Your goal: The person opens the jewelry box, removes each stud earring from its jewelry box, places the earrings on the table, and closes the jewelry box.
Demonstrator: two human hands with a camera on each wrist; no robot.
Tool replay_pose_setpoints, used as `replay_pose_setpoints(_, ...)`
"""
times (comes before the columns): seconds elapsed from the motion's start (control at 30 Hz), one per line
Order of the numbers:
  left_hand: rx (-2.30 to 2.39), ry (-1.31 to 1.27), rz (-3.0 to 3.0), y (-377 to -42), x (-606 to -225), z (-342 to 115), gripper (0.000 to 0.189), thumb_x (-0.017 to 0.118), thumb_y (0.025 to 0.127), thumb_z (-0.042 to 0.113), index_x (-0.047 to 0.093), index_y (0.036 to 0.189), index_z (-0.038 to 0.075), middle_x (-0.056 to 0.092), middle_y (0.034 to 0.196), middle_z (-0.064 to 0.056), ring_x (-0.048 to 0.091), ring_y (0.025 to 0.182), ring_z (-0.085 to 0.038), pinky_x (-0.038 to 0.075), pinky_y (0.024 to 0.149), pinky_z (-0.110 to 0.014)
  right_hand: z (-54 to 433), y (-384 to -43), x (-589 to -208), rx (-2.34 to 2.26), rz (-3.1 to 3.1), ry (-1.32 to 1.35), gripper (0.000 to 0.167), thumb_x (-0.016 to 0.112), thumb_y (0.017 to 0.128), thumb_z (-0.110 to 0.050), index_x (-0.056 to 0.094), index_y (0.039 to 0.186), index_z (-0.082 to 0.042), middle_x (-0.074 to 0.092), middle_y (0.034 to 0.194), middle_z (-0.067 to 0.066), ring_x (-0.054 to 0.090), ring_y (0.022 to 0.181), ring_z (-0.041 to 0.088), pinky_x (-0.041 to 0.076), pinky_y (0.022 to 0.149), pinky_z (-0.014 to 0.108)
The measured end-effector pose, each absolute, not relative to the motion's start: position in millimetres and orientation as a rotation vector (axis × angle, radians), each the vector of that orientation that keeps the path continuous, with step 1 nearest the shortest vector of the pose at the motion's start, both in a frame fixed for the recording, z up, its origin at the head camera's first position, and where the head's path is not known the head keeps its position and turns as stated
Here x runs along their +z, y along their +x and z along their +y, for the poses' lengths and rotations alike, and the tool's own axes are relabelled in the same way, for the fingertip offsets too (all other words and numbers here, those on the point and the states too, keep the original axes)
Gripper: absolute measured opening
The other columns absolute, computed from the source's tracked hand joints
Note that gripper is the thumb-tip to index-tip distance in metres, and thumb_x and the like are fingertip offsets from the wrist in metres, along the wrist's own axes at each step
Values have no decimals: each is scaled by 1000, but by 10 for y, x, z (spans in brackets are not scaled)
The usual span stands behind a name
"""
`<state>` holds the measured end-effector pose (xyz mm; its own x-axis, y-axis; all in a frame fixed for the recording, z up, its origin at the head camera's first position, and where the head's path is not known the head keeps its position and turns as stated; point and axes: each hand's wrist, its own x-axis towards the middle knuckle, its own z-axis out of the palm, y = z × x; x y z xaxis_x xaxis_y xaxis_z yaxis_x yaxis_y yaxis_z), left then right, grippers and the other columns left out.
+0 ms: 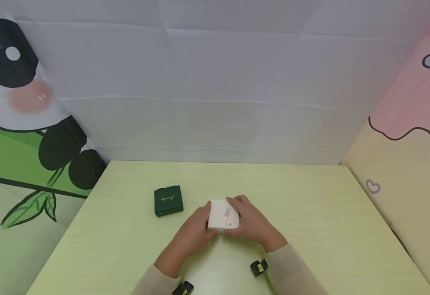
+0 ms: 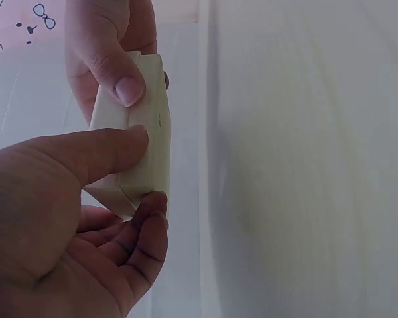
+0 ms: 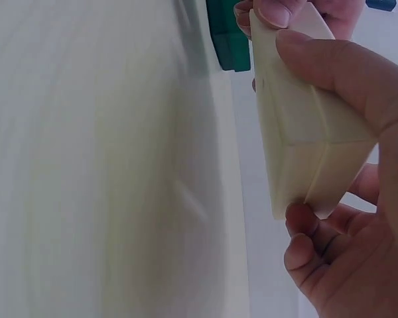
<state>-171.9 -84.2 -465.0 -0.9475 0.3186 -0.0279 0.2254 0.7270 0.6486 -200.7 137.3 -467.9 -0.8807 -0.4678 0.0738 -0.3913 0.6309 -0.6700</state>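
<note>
A small white box (image 1: 221, 214) with a pink flower print on top is held between both hands, above the table. My left hand (image 1: 199, 228) grips its left side, thumb on the near face and fingers curled at the end, as the left wrist view shows. On the opposite side my right hand (image 1: 252, 223) grips it the same way, its thumb (image 3: 335, 66) lying on the near face. A seam runs around the box (image 2: 142, 112) in both wrist views, and the lid looks closed. Left of the hands lies a dark green box (image 1: 168, 200) with gold lettering.
The pale yellow table (image 1: 292, 196) ends at a white cloth wall (image 1: 215, 82) behind. Printed cloth walls stand at the left and right sides. A small black device hangs at each sleeve cuff (image 1: 288, 262).
</note>
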Motion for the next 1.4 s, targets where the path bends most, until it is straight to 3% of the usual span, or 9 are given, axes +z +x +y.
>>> replay_pose_setpoints(0.33,1058,434,2822,-1634,-4746,-839,88,82,87,14,31,155,-10,49,147,-25,50,134,-35,41,109,-51,1362,-1929,-4786,-1122,2741,-727,101,93,73,-41,44,156,-9,46,141,3,53,106,13,48,90,34)
replay_pose_setpoints(0.53,1086,409,2808,-1527,-4839,-925,87,81,88,19,34,156,-7,50,146,-23,51,133,-34,43,107,-52,1330,-1843,-4889,-1159,2698,-708,105,93,72,-49,44,157,-12,45,141,-1,53,112,13,47,96,37)
replay_pose_setpoints(0.8,1088,406,2809,-1432,-5008,-1058,88,81,89,26,34,158,0,52,144,-13,54,107,-17,48,92,-40,1238,-1711,-4962,-1163,2694,-688,105,91,72,-54,44,157,-13,45,140,-3,53,112,11,47,96,36)
replay_pose_setpoints(1.0,1106,449,2830,-1384,-5128,-1142,86,80,89,27,35,157,0,51,146,-13,54,118,-19,47,102,-45,1162,-1637,-5041,-1180,2691,-643,103,91,73,-51,44,157,-15,44,142,-3,52,115,12,47,98,39)
replay_pose_setpoints(1.23,1140,436,2830,-1344,-5209,-1163,86,82,86,25,38,155,1,52,130,-5,52,99,-12,47,87,-36,1146,-1613,-5173,-1218,2681,-647,102,90,73,-53,45,157,-17,44,141,-6,52,114,11,46,98,37)
replay_pose_setpoints(1.4,1163,388,2827,-1349,-5258,-1133,86,84,85,26,38,154,4,50,123,-1,51,96,-11,45,83,-32,1171,-1618,-5270,-1277,2649,-648,102,90,72,-54,44,157,-21,43,142,-10,51,115,11,45,98,35)
